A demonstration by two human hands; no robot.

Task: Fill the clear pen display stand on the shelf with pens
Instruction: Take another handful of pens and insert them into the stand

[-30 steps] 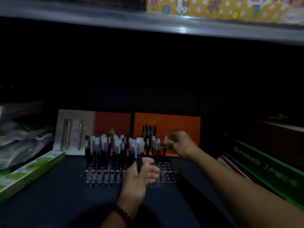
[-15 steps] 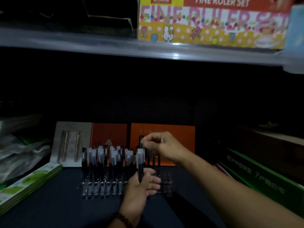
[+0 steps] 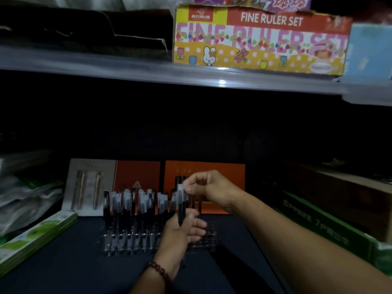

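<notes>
Head view: left hand (image 3: 182, 232) curled round a bunch of pens (image 3: 181, 209), upright; right hand (image 3: 212, 187) pinches one cap (image 3: 180, 188) at 12 o'clock. Clear stand (image 3: 210, 240) filled toward 9 o'clock.

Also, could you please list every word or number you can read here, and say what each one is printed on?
"FINE RULER SET": white print on the ruler box on the upper shelf.
"FINE RULER SET": big pink letters on the same box.
"10 P" and "7 P": green box at right, rest blurred.
Orange box: gold marks, unreadable.
</notes>
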